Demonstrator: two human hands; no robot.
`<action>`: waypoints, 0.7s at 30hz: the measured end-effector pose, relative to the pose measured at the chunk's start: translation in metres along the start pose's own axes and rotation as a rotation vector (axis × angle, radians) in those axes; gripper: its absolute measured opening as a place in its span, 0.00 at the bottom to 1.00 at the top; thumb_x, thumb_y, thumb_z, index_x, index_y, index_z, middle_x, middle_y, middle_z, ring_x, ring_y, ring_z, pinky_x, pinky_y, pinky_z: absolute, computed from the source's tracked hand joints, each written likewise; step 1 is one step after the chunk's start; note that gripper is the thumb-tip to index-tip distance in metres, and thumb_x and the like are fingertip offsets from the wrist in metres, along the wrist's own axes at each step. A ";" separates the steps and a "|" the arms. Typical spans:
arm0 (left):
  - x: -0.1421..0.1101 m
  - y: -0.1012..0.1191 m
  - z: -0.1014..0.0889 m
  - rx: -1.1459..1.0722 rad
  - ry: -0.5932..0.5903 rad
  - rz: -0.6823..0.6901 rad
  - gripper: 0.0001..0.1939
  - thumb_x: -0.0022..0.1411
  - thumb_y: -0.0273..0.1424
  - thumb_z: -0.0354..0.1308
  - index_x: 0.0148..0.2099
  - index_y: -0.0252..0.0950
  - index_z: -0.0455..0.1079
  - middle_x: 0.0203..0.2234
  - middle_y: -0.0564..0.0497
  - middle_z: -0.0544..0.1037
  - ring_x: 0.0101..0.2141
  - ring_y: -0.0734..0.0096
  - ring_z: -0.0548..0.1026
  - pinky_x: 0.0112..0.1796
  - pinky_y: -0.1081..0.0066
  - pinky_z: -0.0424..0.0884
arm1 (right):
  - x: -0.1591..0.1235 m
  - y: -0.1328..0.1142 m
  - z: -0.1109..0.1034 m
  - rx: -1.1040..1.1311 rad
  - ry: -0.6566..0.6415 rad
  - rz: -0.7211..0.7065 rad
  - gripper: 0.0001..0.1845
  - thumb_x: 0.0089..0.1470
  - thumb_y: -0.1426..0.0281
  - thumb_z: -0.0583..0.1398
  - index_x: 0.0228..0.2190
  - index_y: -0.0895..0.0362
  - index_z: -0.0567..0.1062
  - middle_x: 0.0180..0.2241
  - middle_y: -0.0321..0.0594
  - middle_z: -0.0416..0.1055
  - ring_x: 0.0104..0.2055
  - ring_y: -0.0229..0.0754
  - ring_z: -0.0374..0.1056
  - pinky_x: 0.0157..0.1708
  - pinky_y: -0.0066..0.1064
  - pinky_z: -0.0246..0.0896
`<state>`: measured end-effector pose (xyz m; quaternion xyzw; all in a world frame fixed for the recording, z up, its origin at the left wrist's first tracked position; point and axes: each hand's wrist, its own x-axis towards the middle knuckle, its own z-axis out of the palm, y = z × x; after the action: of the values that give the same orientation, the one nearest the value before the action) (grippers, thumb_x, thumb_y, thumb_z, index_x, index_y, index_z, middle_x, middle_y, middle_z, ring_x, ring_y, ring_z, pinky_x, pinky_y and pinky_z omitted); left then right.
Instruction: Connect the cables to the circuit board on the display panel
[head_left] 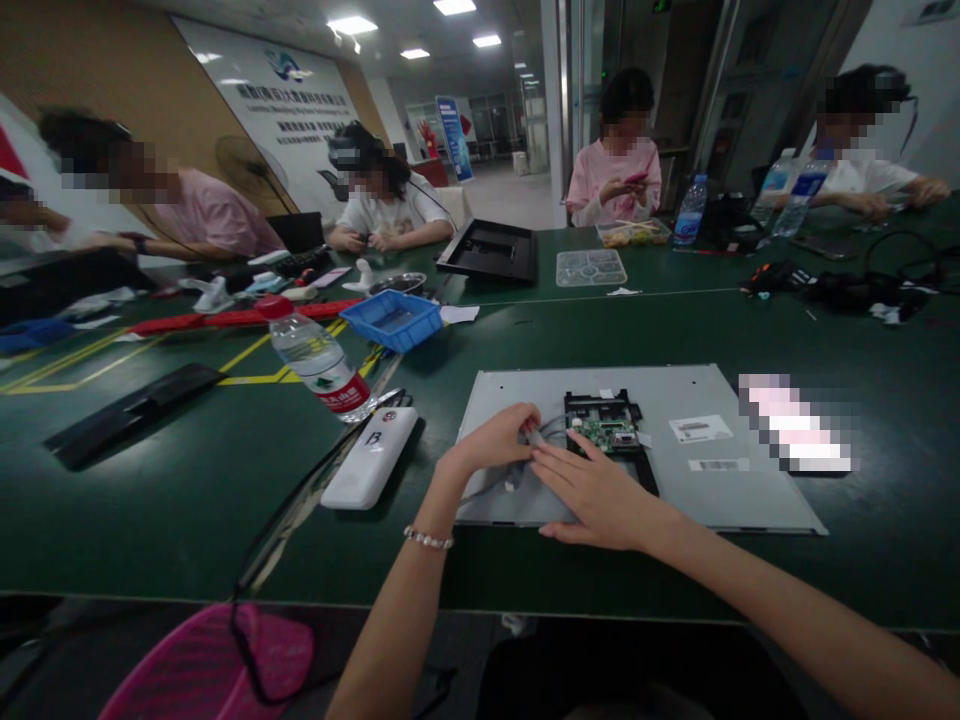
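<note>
A flat grey display panel (pixel 517 393) lies on the green table before me. On its middle sits a black bracket (pixel 647 474) with a green circuit board (pixel 596 434). A grey cable (pixel 553 430) runs from the board's left side toward my fingers. My left hand (pixel 495 440), with a beaded bracelet at the wrist, is closed in a pinch on this cable over the panel's left half. My right hand (pixel 596 495) rests over the panel with its fingers stretched out, the tips against the cable beside my left fingertips. The cable's end is hidden by my fingers.
Left of the panel are a white power bank (pixel 371 458), a tilted water bottle (pixel 319 360), a blue tray (pixel 394 320) and a black strip (pixel 135 415). A blurred-out phone-like object (pixel 795 425) lies right. Several people sit across the green table (pixel 637 585).
</note>
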<state>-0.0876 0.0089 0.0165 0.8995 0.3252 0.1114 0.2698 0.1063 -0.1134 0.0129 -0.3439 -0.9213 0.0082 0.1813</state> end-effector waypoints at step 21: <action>-0.001 0.006 -0.008 -0.080 -0.010 -0.033 0.13 0.53 0.32 0.56 0.43 0.38 0.66 0.34 0.50 0.72 0.35 0.67 0.70 0.38 0.68 0.66 | -0.002 0.004 0.003 0.049 -0.027 -0.011 0.24 0.61 0.60 0.50 0.52 0.62 0.67 0.53 0.50 0.67 0.57 0.47 0.60 0.62 0.46 0.38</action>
<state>-0.0887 0.0079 0.0264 0.8830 0.3337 0.1152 0.3092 0.1090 -0.1117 0.0091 -0.3343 -0.9250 0.0346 0.1773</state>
